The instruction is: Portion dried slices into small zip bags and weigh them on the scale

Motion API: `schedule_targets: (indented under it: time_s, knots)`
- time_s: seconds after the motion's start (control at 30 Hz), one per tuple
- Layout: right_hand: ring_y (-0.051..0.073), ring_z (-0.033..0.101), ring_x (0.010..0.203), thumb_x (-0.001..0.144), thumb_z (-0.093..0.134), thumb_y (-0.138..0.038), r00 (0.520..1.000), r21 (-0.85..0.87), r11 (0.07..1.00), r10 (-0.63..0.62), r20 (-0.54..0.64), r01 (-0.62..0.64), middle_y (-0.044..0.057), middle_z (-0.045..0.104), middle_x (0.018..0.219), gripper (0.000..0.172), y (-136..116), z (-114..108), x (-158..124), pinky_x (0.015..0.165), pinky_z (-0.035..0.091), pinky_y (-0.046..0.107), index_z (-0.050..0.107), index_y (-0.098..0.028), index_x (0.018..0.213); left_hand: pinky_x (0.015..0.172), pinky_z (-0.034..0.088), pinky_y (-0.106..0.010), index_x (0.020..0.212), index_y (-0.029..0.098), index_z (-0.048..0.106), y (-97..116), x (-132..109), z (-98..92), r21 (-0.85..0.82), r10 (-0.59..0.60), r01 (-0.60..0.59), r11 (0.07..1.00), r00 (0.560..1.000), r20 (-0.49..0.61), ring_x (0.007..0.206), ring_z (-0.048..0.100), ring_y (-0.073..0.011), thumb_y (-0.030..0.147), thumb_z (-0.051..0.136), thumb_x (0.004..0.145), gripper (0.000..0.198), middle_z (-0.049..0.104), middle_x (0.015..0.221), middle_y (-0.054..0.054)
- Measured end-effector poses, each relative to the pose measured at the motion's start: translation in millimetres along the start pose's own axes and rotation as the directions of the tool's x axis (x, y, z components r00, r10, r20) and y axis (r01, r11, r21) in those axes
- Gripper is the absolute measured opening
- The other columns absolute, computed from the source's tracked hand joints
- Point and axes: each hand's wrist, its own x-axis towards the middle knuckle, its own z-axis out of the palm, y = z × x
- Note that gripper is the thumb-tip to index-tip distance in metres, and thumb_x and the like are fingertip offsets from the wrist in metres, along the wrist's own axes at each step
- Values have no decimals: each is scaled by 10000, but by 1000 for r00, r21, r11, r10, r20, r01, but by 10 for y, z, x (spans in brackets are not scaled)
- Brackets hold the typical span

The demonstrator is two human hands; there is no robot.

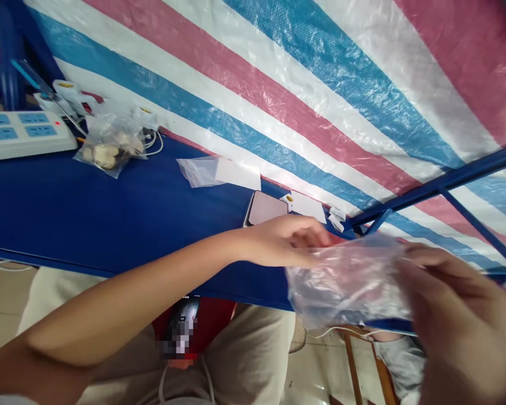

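The person's right grip (pixel 455 292) is pinching one end of a clear plastic bag (pixel 349 287), blurred but seemingly clamped on the film. The left grip (pixel 287 239) is curling at the bag's opposite end, thumb lying against it; whether it is firmly clamped there cannot be told, because the fingertips are partly hidden. A red patch (pixel 336 240) is showing beside the left fingers, too unclear to name. The bag is spanning the space between the two grips, over the front edge of the blue table (pixel 160 211), and is looking thin, wrinkled and glossy. It is probably weighing very little and behaving softly, with hardly any stiffness of its own, so opposite edges, one per grip, are seeming the best places to hold. The slick film is likely to be slipping under loose fingers and sticking to itself, and hard pulling may be stretching or tearing it. Just beyond the left grip, a flat device (pixel 267 208) is lying on the table. Farther beyond that grip, white paper (pixel 240 173) is resting against a flat pouch (pixel 196 170), while well to its left a filled bag (pixel 109 149) is sitting just beside a power strip (pixel 29 143)
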Motion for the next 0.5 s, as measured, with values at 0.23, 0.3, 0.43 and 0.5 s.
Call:
schedule_targets:
  time_s: [0.23, 0.3, 0.43, 0.5]
  knots:
    - [191, 688, 641, 772, 793, -497, 844, 283, 881, 204, 496, -379, 6, 700, 771, 308, 64, 1586, -279, 568, 592, 312, 692, -220, 862, 766, 581, -300, 1107, 231, 641, -253, -1199, -313, -86, -240, 264, 961, 635, -734, 876, 715, -179, 453, 809, 735, 464, 743, 992, -35]
    - [212, 729, 698, 800, 736, -503, 802, 277, 868, 201, 563, -412, 33, 717, 910, 307, 65, 1969, -387, 550, 600, 314, 677, -217, 896, 799, 598, -326, 1146, 243, 619, -343, -1508, -516, -35, -215, 338, 940, 513, -831, 921, 724, -205, 503, 820, 700, 554, 758, 1051, -50]
    - [230, 749, 845, 912, 598, -453, 837, 145, 975, 64, 543, -168, 111, 684, 1216, 345, 9, 2391, -613, 669, 636, 372, 649, -196, 1137, 889, 608, -414, 1174, 228, 605, -425, -1969, -893, 125, -121, 581, 804, 367, -922, 981, 720, -253, 608, 783, 669, 657, 740, 1150, -88]
    - [260, 728, 1018, 977, 522, -417, 875, 73, 997, -55, 480, 23, 149, 665, 1289, 398, -58, 2447, -713, 816, 632, 412, 613, -172, 1278, 981, 581, -456, 1244, 226, 586, -353, -2102, -934, 212, -48, 672, 710, 346, -937, 1076, 699, -268, 646, 692, 756, 652, 702, 1252, -95]
